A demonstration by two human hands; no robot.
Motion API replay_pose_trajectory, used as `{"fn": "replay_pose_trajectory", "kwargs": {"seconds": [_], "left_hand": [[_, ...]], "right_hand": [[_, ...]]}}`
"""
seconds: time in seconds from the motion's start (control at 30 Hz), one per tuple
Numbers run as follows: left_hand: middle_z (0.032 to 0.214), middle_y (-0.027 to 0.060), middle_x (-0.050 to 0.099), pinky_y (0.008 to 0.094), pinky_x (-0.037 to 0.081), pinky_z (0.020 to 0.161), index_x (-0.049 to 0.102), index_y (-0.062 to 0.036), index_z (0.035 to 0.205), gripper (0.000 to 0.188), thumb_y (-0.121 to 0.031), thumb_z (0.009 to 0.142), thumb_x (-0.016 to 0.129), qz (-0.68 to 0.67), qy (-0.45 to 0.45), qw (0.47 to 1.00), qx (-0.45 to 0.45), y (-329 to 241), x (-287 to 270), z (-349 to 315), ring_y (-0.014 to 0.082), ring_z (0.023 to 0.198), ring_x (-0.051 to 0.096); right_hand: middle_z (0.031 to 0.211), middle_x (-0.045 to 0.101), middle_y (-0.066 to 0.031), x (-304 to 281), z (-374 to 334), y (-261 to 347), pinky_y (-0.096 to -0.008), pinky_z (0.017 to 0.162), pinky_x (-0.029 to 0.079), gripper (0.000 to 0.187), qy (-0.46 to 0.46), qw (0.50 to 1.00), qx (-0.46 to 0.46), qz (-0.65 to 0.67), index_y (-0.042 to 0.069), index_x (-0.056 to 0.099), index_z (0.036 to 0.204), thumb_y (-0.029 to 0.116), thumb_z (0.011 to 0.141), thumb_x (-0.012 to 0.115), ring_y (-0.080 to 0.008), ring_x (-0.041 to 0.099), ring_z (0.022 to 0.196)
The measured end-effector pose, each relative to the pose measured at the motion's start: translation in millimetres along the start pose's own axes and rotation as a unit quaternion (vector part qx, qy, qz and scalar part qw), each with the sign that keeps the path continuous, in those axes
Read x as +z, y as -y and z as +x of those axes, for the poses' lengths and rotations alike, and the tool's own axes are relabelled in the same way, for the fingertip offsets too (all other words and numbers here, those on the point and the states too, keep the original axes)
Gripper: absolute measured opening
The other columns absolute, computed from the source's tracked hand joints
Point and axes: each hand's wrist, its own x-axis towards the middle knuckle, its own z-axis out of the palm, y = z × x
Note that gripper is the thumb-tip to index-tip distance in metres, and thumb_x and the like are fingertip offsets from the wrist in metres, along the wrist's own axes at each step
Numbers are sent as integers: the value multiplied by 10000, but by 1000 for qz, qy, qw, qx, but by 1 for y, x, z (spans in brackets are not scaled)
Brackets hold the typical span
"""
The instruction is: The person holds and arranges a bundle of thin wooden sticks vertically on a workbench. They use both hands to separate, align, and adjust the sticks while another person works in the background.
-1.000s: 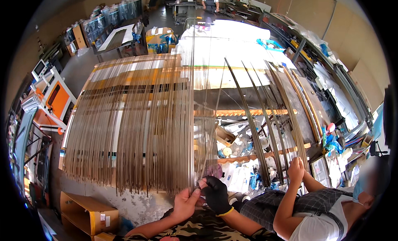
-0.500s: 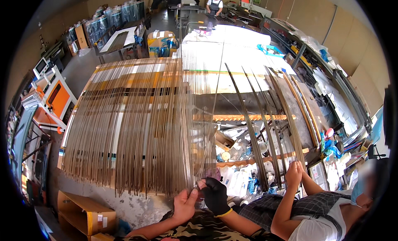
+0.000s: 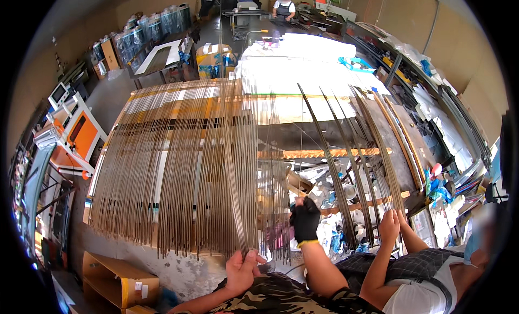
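My bare left hand is closed around the near ends of a slanting bundle of thin brownish rods, its thumb on top. To the right and farther in is my right hand, in a black glove with a yellow cuff. Its fingers are curled together above the gap in the table frame; what they pinch, if anything, is too fine to make out. Many similar thin rods lie side by side across the left half of the table, their ends overhanging the near edge. A sparser group lies between my hands.
At the right, a co-worker's hands touch a bundle of dark strips. Wooden crossbars span the frame above cluttered bags and boxes. An open cardboard box stands at lower left. White sheeting covers the far table.
My right hand has left my left hand and moved right and farther away. The bundle in my left hand now slants to the upper left.
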Motion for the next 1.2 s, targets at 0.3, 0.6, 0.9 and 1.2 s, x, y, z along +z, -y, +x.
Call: {"fn": "replay_pose_trajectory", "kwargs": {"seconds": [0.3, 0.6, 0.9, 1.2], "left_hand": [[808, 130, 681, 234, 402, 465, 529, 3, 1025, 278, -271, 1000, 492, -14, -6, 1000, 26, 0, -3, 3, 90, 482, 496], [848, 102, 694, 224, 411, 498, 528, 8, 1011, 263, -249, 1009, 472, -8, -14, 1000, 8, -2, -8, 2, 74, 518, 519], [841, 86, 692, 222, 413, 498, 536, -8, 997, 279, -280, 1007, 473, 6, -19, 1000, 3, -8, -9, -1, 74, 525, 523], [831, 73, 688, 213, 416, 496, 541, -13, 1006, 260, -263, 1009, 469, -1, 1, 1000, 7, -4, -11, -1, 64, 523, 518]], "right_hand": [[632, 593, -149, -60, 70, -106, -363, 526, 477, 153, -39, 928, -161, -335, 48, 650, 792, 154, 837, 550, -276, 601, 523], [635, 596, -101, -85, 42, -162, -326, 462, 426, 62, -40, 940, -94, -325, 48, 614, 836, 102, 839, 584, -219, 560, 511], [788, 640, -187, -85, -20, -135, -407, 706, 484, 238, -34, 914, 1, -404, 48, 640, 842, 276, 855, 576, -362, 630, 790], [890, 677, -160, -71, -18, -110, -426, 763, 496, 247, -43, 874, 34, -483, 109, 662, 917, 330, 826, 599, -370, 636, 879]]}}
